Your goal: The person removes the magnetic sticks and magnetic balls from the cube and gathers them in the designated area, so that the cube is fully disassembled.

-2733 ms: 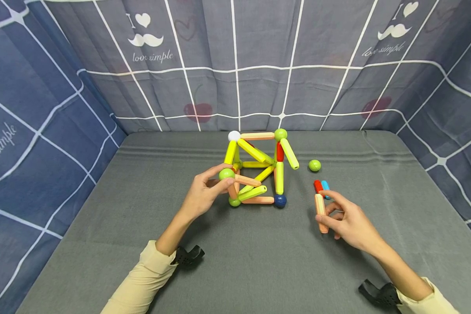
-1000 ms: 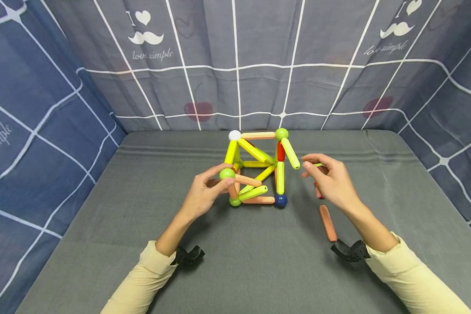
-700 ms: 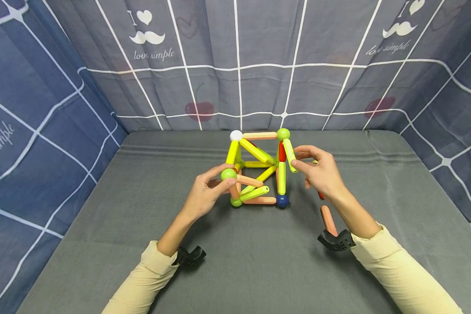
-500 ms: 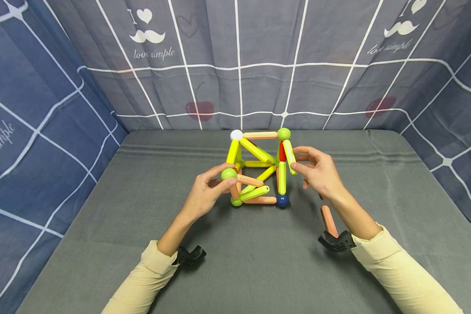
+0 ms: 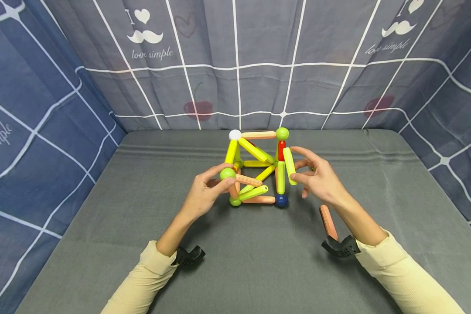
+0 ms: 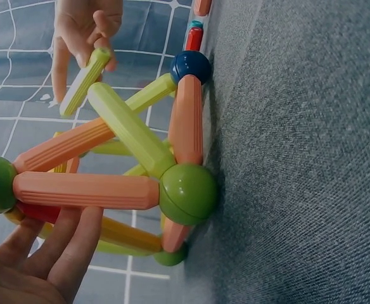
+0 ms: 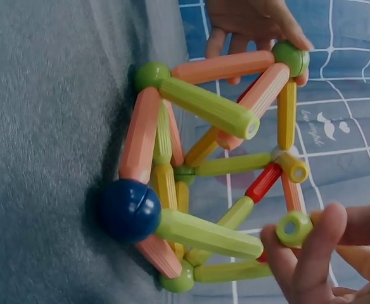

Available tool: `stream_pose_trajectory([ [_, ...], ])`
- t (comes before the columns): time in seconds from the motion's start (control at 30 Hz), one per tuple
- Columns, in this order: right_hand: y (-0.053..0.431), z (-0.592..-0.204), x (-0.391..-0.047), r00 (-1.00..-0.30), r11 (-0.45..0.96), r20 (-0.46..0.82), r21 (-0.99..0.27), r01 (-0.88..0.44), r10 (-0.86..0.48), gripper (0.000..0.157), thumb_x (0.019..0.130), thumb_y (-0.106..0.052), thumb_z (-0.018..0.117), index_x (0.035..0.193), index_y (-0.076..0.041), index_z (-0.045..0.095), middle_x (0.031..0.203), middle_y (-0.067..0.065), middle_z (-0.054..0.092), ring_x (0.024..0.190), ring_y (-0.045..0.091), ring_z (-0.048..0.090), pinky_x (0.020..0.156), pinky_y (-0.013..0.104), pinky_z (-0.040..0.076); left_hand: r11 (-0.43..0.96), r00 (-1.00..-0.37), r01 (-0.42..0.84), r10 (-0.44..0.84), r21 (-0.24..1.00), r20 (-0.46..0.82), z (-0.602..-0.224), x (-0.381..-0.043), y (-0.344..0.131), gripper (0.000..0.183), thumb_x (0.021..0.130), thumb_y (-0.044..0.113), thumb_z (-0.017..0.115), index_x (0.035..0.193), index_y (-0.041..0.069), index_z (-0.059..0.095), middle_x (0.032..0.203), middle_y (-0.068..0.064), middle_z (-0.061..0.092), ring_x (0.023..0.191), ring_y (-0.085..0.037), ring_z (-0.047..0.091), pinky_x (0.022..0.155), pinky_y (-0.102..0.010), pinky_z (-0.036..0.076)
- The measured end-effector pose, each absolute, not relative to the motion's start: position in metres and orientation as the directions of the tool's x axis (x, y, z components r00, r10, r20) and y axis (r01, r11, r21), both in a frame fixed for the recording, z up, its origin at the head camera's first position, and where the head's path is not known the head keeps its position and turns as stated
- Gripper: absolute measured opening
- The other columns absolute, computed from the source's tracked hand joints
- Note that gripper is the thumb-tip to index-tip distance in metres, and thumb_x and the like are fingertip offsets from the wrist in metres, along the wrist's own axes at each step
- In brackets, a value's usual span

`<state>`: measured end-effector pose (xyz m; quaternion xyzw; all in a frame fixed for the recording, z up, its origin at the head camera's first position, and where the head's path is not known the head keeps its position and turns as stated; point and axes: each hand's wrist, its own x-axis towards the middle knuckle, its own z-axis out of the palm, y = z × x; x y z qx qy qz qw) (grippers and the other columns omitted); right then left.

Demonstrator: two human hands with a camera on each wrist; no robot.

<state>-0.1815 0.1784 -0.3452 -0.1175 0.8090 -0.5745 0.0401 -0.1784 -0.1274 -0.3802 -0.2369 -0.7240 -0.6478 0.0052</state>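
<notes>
Between both hands stands a frame of magnetic rods and balls, with a dark blue ball at its near right bottom corner and a white ball at the far left top. My left hand pinches a green ball at the near left top corner; an orange rod juts from it. My right hand pinches a yellow-green magnetic rod between thumb and fingers. That rod is apart from the far right top green ball. Its hollow-looking end faces the right wrist view.
A loose orange rod lies on the grey cloth by my right wrist. Beyond the frame in the left wrist view lies a red rod. A patterned curtain stands behind and at both sides.
My right hand has put down the orange rod, moved up and left, and pulled the yellow-green rod off the far right green ball. My left hand has kept its hold.
</notes>
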Motion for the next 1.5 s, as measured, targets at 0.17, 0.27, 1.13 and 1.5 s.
stream_pose_trajectory([
  [0.17,0.182,-0.349,-0.171,-0.944,0.279,-0.004,-0.956,-0.094,-0.33,0.075,0.09,0.004,0.063,0.155,-0.019,0.032,0.106,0.023,0.044,0.054,0.024,0.057,0.047,0.045,0.054,0.054,-0.884,0.359,0.339,0.932,0.321,-0.381,-0.179,-0.127,0.036,0.095,0.007,0.066,0.131,0.002,0.06,0.128,-0.021,0.058,0.097,-0.042,0.067,0.079,-0.044,0.058],
  [0.27,0.184,-0.352,-0.166,-0.935,0.274,-0.027,-0.959,-0.076,-0.355,0.076,0.089,0.004,0.064,0.155,-0.016,0.031,0.105,0.023,0.043,0.055,0.026,0.058,0.049,0.044,0.055,0.062,-0.885,0.359,0.338,0.931,0.319,-0.38,-0.179,-0.126,0.036,0.095,0.006,0.066,0.131,0.002,0.061,0.127,-0.02,0.059,0.097,-0.043,0.067,0.078,-0.043,0.058],
  [1.13,0.229,-0.379,-0.131,-0.942,0.304,-0.111,-0.953,0.01,-0.315,0.053,0.093,-0.002,0.065,0.14,-0.004,0.04,0.099,0.024,0.048,0.042,0.039,0.056,0.042,0.046,0.05,0.067,-0.884,0.371,0.331,0.926,0.33,-0.382,-0.18,-0.126,0.038,0.095,0.007,0.067,0.131,-0.003,0.058,0.124,-0.021,0.06,0.093,-0.037,0.069,0.076,-0.039,0.058],
  [1.5,0.274,-0.388,-0.123,-0.959,0.546,-0.092,-0.835,-0.072,-0.267,0.053,0.093,-0.004,0.064,0.141,0.0,0.042,0.093,0.016,0.052,0.048,0.02,0.053,0.048,0.034,0.05,0.063,-0.887,0.366,0.327,0.929,0.327,-0.383,-0.18,-0.127,0.038,0.095,0.006,0.066,0.13,-0.005,0.057,0.126,-0.02,0.06,0.094,-0.038,0.068,0.077,-0.038,0.058],
])
